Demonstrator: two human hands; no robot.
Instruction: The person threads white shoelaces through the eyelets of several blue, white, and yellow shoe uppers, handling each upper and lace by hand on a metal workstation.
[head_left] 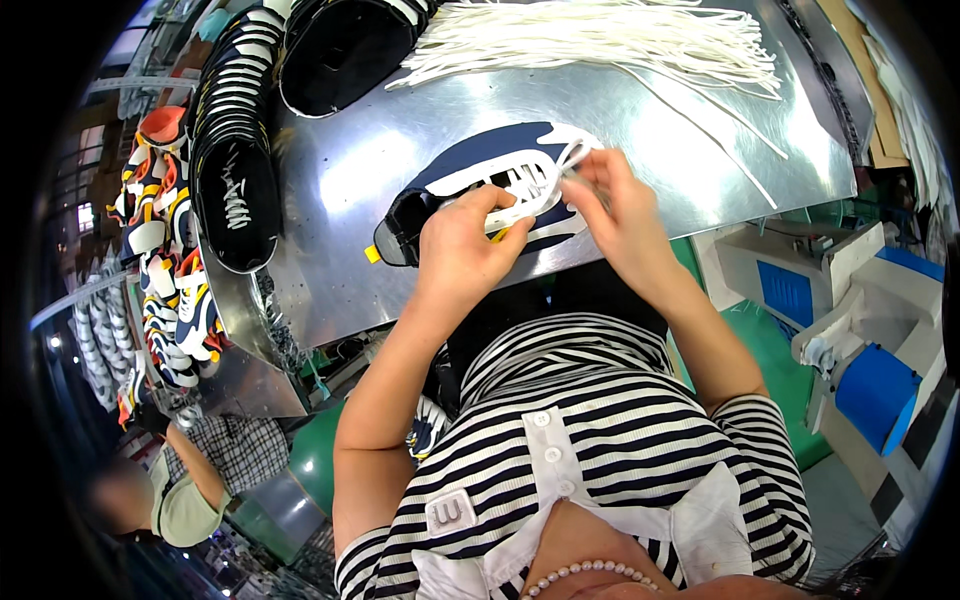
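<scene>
Shoe upper (475,158), navy & white w/ yellow heel tab, lies on the shiny metal surface (330,190) by its near edge, abt midway along; heel twd L edge, toe twd R. L hand (462,243) is over the upper's near side, thumb & index fingers pinching white lace (573,153) by the tongue. R hand (632,215) is at the toe end, thumb & index fingers pinching a loop of same lace; can't tell if they touch the upper too. Far edge: loose pile of white laces (590,42), a few strays reaching twd R edge. L edge: long nested stack of dk uppers (235,150). Second stack (345,60) sits at far edge, btwn that one & the pile. Past R edge: grey machine (835,325) w/ blue panels.
</scene>
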